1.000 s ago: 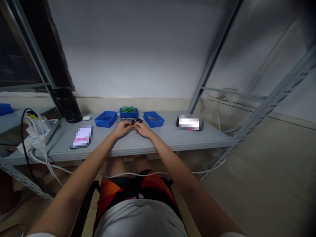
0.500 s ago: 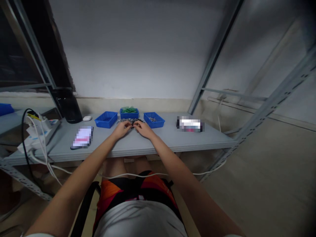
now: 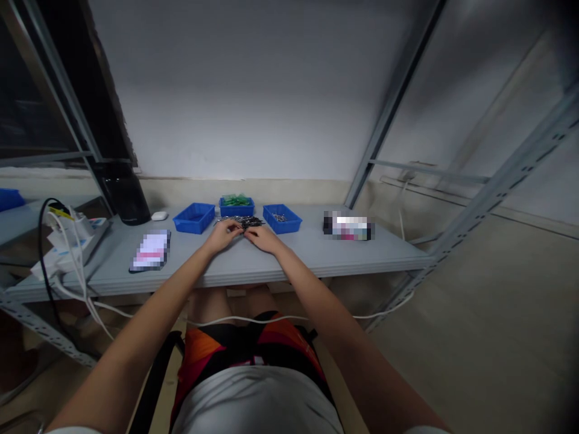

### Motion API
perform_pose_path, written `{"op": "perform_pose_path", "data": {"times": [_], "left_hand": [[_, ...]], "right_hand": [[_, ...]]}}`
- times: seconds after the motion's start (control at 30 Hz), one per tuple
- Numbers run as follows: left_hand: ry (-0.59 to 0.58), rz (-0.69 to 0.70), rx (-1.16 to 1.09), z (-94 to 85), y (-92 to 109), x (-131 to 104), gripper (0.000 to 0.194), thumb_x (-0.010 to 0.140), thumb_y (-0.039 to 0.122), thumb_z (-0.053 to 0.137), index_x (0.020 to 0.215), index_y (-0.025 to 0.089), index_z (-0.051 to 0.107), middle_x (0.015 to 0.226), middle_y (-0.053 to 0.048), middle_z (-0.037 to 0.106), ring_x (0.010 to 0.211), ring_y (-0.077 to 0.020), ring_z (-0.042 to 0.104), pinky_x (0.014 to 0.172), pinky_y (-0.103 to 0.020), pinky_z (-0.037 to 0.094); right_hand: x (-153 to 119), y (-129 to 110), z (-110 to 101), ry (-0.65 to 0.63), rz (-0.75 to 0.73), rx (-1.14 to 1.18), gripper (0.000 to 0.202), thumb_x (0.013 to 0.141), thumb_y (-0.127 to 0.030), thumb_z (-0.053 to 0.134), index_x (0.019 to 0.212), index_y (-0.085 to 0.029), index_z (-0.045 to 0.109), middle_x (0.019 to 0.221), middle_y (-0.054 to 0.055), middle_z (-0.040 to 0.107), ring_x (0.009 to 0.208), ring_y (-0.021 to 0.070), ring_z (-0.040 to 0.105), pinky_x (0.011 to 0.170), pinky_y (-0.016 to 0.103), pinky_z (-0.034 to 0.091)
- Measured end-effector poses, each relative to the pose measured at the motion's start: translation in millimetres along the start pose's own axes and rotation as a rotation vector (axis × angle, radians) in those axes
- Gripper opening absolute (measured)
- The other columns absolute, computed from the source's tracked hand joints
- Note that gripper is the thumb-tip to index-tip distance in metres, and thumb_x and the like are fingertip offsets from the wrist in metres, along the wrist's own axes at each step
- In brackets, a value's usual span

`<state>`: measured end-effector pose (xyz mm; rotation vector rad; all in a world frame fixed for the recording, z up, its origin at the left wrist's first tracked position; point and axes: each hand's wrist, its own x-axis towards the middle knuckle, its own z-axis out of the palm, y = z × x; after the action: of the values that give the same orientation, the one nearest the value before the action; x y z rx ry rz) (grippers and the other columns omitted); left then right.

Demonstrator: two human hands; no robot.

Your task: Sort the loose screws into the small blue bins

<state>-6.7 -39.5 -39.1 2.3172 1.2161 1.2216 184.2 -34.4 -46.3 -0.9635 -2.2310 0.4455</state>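
My left hand and my right hand are close together on the grey table, fingers pinched toward each other. What lies between the fingertips is too small to make out. Just behind them is a pile of thin dark and silvery pieces. A blue tray with nothing visible in it is left of the pile. Behind the pile, another blue tray holds green pieces. The right blue tray has small metal pieces inside.
A phone and a white case lie at the left, near a black bottle. Farther left is a power strip with cables. A blurred-out object lies at the right. Metal shelf posts frame the table.
My right hand's fingers have drawn slightly down and back from the pile, showing more of the dark pieces. My left hand has hardly moved.
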Motion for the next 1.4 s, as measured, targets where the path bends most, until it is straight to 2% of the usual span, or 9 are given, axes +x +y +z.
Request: {"op": "perform_pose_path", "data": {"times": [0.2, 0.3, 0.47, 0.7, 0.93, 1.07, 1.27, 1.4], "left_hand": [[-0.010, -0.013, -0.051, -0.6, 4.7, -1.4, 0.022, 0.081, 0.037, 0.059, 0.085, 0.016, 0.065, 0.089, -0.007, 0.069, 0.083, -0.0205, 0.062, 0.075, -0.030, 0.050], [0.011, -0.010, -0.062, -0.6, 2.6, -1.7, 0.024, 0.083, 0.038, 0.056, 0.086, 0.016, 0.062, 0.088, -0.007, 0.068, 0.082, -0.0200, 0.062, 0.074, -0.029, 0.049], [-0.057, 0.019, 0.016, 2.0, -3.1, -1.0, 0.024, 0.081, 0.038, 0.054, 0.083, 0.015, 0.062, 0.081, -0.006, 0.067, 0.073, -0.0191, 0.059, 0.070, -0.030, 0.046], [-0.133, 0.054, 0.065, 2.0, -4.3, -0.9, 0.024, 0.082, 0.034, 0.054, 0.084, 0.014, 0.067, 0.075, -0.004, 0.067, 0.067, -0.0171, 0.056, 0.064, -0.027, 0.042], [-0.071, 0.083, 0.087, 2.7, -7.9, 0.2, 0.022, 0.082, 0.033, 0.059, 0.085, 0.014, 0.069, 0.078, -0.006, 0.067, 0.067, -0.0169, 0.055, 0.064, -0.027, 0.043], [-0.060, 0.096, 0.088, 1.6, -6.4, 0.1, 0.022, 0.083, 0.034, 0.060, 0.086, 0.015, 0.070, 0.082, -0.006, 0.069, 0.072, -0.0184, 0.058, 0.069, -0.029, 0.045], [-0.048, 0.119, 0.065, 0.3, -1.7, -1.4, 0.023, 0.083, 0.036, 0.059, 0.087, 0.015, 0.070, 0.084, -0.007, 0.069, 0.075, -0.0193, 0.059, 0.071, -0.030, 0.047], [-0.055, 0.097, 0.025, 0.6, -0.2, -2.2, 0.022, 0.084, 0.036, 0.057, 0.086, 0.016, 0.067, 0.086, -0.006, 0.069, 0.078, -0.0197, 0.061, 0.071, -0.030, 0.048]], "right_hand": [[-0.3, -0.3, 0.5, -0.032, 0.014, 0.027, 0.020, 0.092, -0.024, 0.051, 0.086, -0.016, 0.068, 0.066, 0.000, 0.060, 0.063, 0.0124, 0.050, 0.066, 0.025, 0.034], [1.2, 0.4, 0.4, 0.039, 0.029, 0.031, 0.020, 0.091, -0.027, 0.051, 0.090, -0.017, 0.067, 0.069, 0.001, 0.062, 0.064, 0.0128, 0.051, 0.066, 0.025, 0.035], [2.6, 0.2, 0.8, 0.172, 0.014, 0.071, 0.024, 0.092, -0.035, 0.049, 0.090, -0.017, 0.066, 0.067, 0.000, 0.060, 0.063, 0.0125, 0.051, 0.063, 0.024, 0.036], [2.0, 0.7, 4.0, 0.146, -0.026, 0.033, 0.017, 0.090, -0.029, 0.055, 0.088, -0.018, 0.067, 0.063, -0.002, 0.058, 0.058, 0.0109, 0.048, 0.061, 0.023, 0.034], [2.3, 2.1, 3.6, 0.114, -0.013, 0.042, 0.017, 0.091, -0.025, 0.052, 0.085, -0.016, 0.065, 0.062, -0.002, 0.057, 0.059, 0.0112, 0.048, 0.061, 0.023, 0.033], [1.6, 2.3, 2.3, 0.090, 0.004, 0.057, 0.019, 0.092, -0.025, 0.049, 0.086, -0.017, 0.064, 0.063, -0.002, 0.058, 0.061, 0.0116, 0.050, 0.062, 0.024, 0.034], [-0.4, 1.7, 2.1, -0.027, -0.016, 0.067, 0.021, 0.093, -0.023, 0.047, 0.083, -0.017, 0.065, 0.065, -0.001, 0.060, 0.062, 0.0117, 0.052, 0.065, 0.024, 0.036], [-0.8, -0.8, 1.9, -0.022, -0.001, 0.074, 0.018, 0.092, -0.024, 0.050, 0.087, -0.017, 0.065, 0.065, -0.001, 0.060, 0.062, 0.0119, 0.052, 0.064, 0.024, 0.036]]}}
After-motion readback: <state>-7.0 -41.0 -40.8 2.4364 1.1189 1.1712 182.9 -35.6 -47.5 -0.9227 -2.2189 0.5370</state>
